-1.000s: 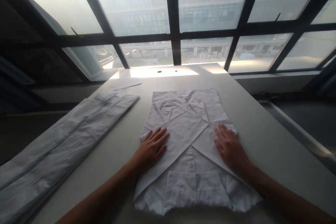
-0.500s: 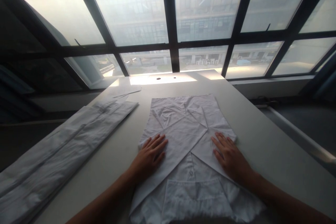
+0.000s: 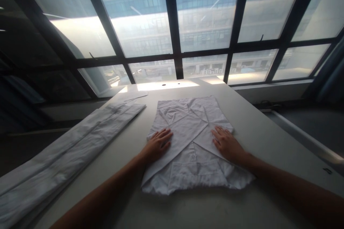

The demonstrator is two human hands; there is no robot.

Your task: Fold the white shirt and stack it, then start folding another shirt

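Observation:
A white shirt (image 3: 185, 132) lies spread on the table in front of me, its sleeves folded across the body and crossing near the middle. A button and placket show below the crossing, and the end nearest me is gathered and wrinkled. My left hand (image 3: 157, 144) rests flat on the shirt's left side, fingers extended. On the right side, my right hand (image 3: 228, 143) lies flat too, its fingers slightly spread over the cloth. Neither hand grips the fabric.
Long folded white cloth (image 3: 77, 146) lies in layers along the table's left side. The white table (image 3: 193, 209) runs up to large dark-framed windows (image 3: 176, 32). A small dark object (image 3: 327, 171) is at the right edge. Dark curtains hang at both sides.
The shirt now sits a little farther from me, with its whole near edge and bare table below it in view. Both hands stay flat on it. The camera view has tilted up slightly.

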